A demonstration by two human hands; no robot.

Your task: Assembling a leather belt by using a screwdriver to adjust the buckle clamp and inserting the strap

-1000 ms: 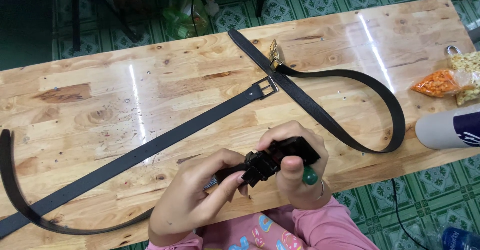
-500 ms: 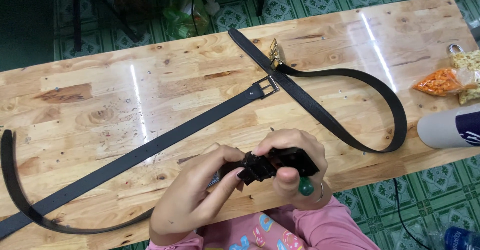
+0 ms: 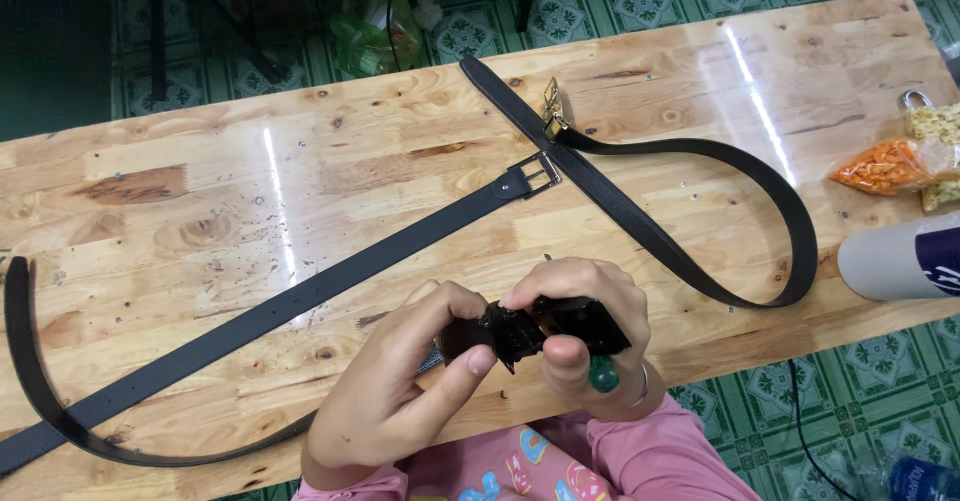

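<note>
Both my hands meet at the near edge of the wooden table (image 3: 300, 191). My left hand (image 3: 395, 391) pinches one end of a small black buckle-like piece (image 3: 520, 331), and my right hand (image 3: 585, 336) grips its other end, with a green ring on one finger. A long black belt (image 3: 330, 276) runs from its silver buckle (image 3: 535, 173) down to the left and curls back toward my hands. A second black belt (image 3: 690, 211) with a gold clasp (image 3: 552, 111) loops to the right.
Bags of orange and yellow snacks (image 3: 905, 156) lie at the right edge beside a grey cylinder (image 3: 900, 258). A clear plastic bottle (image 3: 375, 26) lies on the green tiled floor beyond the table. A black cable (image 3: 805, 426) hangs at the near right.
My hands have shifted slightly on the small black piece, with the right fingers curling more over its top. The belts have not moved.
</note>
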